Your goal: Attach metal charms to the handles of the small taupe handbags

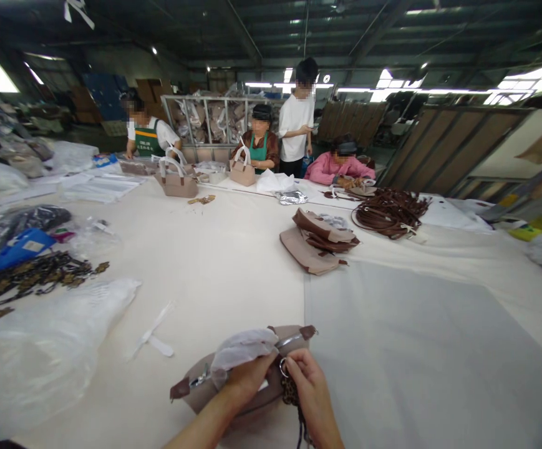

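Observation:
A taupe handbag [200,395] with brown end tabs lies at the bottom centre of the head view, a wrapped white handle [242,350] across its top. My left hand [251,378] rests over the bag's opening beside that handle, its fingertips hidden behind the bag's edge and the wrapping. At the bag's right part, my right hand [305,378] is closed, thumb and finger pinching a metal ring [283,366]. From the ring hangs a dark patterned charm [290,391] with black cords.
Ahead lie stacked taupe bag pieces [315,249] and a pile of brown straps [392,212]. On the left are plastic bags [41,355], dark patterned charms [32,274] and a white strip [156,337]. Several people are at the table's far side.

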